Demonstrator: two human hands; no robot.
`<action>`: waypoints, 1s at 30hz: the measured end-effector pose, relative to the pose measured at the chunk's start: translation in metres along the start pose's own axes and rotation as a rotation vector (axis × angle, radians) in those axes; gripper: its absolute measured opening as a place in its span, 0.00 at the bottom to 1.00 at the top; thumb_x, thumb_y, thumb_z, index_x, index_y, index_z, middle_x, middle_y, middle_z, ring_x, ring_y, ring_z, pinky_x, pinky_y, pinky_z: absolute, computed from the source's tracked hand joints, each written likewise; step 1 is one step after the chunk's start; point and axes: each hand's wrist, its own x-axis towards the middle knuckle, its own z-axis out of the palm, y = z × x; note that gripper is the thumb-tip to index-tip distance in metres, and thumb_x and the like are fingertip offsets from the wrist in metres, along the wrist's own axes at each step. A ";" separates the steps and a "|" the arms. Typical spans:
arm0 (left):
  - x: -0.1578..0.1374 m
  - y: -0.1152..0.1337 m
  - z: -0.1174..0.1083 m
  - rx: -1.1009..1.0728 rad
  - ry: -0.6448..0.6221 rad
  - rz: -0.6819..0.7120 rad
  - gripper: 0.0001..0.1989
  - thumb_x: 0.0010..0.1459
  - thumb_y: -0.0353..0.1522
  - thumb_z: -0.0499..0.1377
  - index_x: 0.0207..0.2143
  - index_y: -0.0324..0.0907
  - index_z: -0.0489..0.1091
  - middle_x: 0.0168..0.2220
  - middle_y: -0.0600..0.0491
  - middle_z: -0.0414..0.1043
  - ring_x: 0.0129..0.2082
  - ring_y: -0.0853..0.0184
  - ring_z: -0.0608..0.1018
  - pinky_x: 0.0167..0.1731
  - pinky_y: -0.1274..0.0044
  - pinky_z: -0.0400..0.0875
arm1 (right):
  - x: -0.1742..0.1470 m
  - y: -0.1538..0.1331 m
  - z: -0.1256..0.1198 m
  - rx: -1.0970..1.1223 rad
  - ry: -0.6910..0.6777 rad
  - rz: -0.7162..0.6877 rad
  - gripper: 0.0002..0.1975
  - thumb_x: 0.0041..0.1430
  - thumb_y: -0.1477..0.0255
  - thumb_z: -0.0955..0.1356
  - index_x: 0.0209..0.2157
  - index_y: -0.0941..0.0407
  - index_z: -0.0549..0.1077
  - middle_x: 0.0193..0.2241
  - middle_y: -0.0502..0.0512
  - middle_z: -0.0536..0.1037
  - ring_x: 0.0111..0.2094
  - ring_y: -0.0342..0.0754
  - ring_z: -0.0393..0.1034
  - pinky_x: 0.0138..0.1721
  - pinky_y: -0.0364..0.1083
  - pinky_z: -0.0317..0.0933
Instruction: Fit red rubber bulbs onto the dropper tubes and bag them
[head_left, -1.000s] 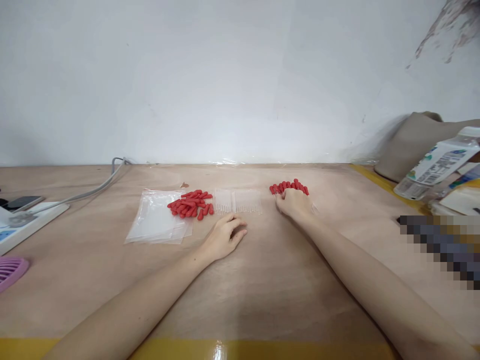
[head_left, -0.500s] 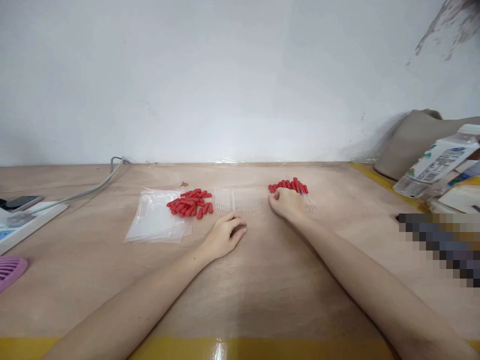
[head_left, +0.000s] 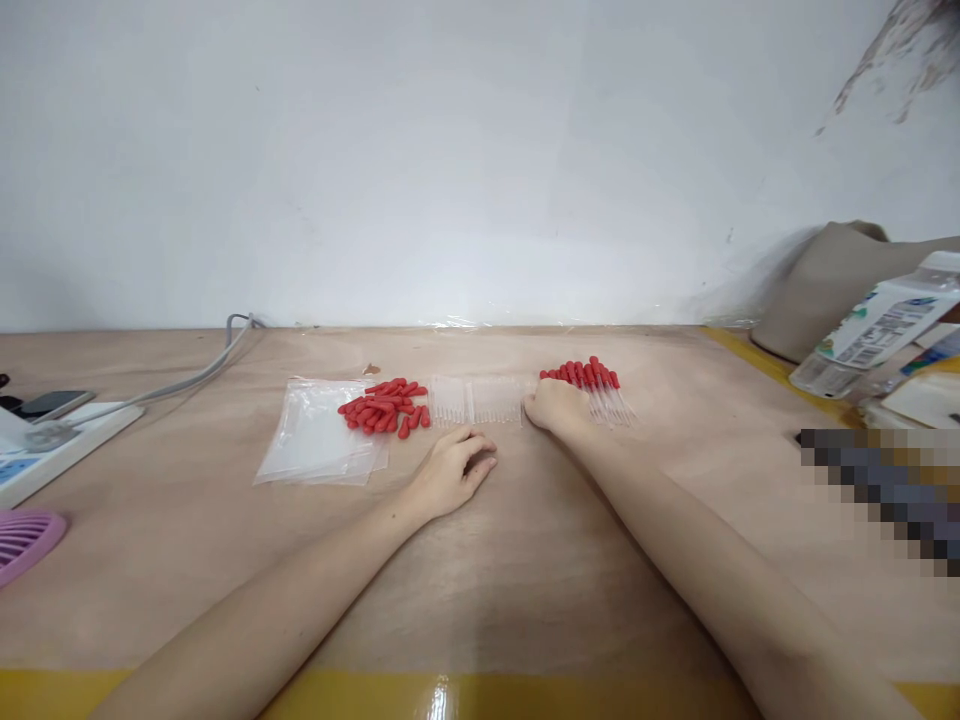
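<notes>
My left hand (head_left: pixel 456 470) rests on the table, thumb and fingers loosely bent and apart, with nothing between them. Just beyond it lies a row of thin clear dropper tubes (head_left: pixel 480 400), side by side. At the right end of that row is my right hand (head_left: pixel 559 405), its fingers closed; its fingertips are by the last tubes, and anything between them is hidden. Behind and right of this hand lie several droppers (head_left: pixel 600 390) with red bulbs on clear tubes. A pile of loose red rubber bulbs (head_left: pixel 379 408) is left of the clear tubes.
Clear plastic bags (head_left: pixel 315 440) lie flat partly under the bulb pile. At left are a white power strip (head_left: pixel 82 430) with a grey cable (head_left: pixel 187 383) and a pink slotted object (head_left: pixel 30 545). A labelled plastic bottle (head_left: pixel 877 325) leans at right, near a blurred-out dark object (head_left: pixel 885 490).
My right hand has moved left, from the red-bulbed droppers to the right end of the clear tubes, uncovering more droppers. My left hand stays in place on the table.
</notes>
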 end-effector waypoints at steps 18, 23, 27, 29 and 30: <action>0.006 -0.035 -0.049 0.702 0.159 -0.414 0.12 0.54 0.38 0.54 0.27 0.39 0.71 0.32 0.46 0.69 0.39 0.55 0.70 0.39 0.67 0.63 | -0.073 0.060 0.013 0.117 0.515 -0.576 0.13 0.61 0.67 0.57 0.27 0.57 0.65 0.22 0.53 0.69 0.25 0.46 0.61 0.29 0.44 0.49; 0.007 -0.033 -0.048 0.696 0.146 -0.405 0.12 0.53 0.38 0.54 0.25 0.40 0.72 0.32 0.47 0.70 0.39 0.55 0.70 0.40 0.66 0.62 | -0.071 0.059 0.012 0.144 0.489 -0.579 0.12 0.61 0.68 0.57 0.26 0.57 0.64 0.23 0.53 0.69 0.26 0.46 0.61 0.30 0.44 0.49; 0.008 -0.036 -0.048 0.713 0.165 -0.394 0.11 0.53 0.35 0.53 0.25 0.40 0.72 0.31 0.46 0.69 0.38 0.55 0.70 0.40 0.66 0.63 | -0.068 0.060 0.015 0.169 0.468 -0.575 0.12 0.61 0.68 0.57 0.27 0.57 0.65 0.24 0.54 0.70 0.27 0.47 0.62 0.31 0.45 0.50; 0.008 -0.036 -0.048 0.705 0.193 -0.394 0.12 0.53 0.34 0.52 0.25 0.39 0.72 0.30 0.46 0.69 0.37 0.56 0.70 0.39 0.66 0.63 | -0.067 0.061 0.017 0.190 0.441 -0.571 0.12 0.61 0.68 0.57 0.27 0.57 0.65 0.25 0.54 0.70 0.27 0.47 0.62 0.30 0.45 0.51; 0.009 -0.035 -0.049 0.691 0.217 -0.385 0.12 0.54 0.34 0.52 0.25 0.39 0.72 0.29 0.46 0.69 0.36 0.56 0.70 0.40 0.66 0.63 | -0.067 0.061 0.018 0.209 0.427 -0.569 0.12 0.61 0.68 0.57 0.28 0.57 0.65 0.25 0.55 0.70 0.27 0.47 0.62 0.30 0.45 0.52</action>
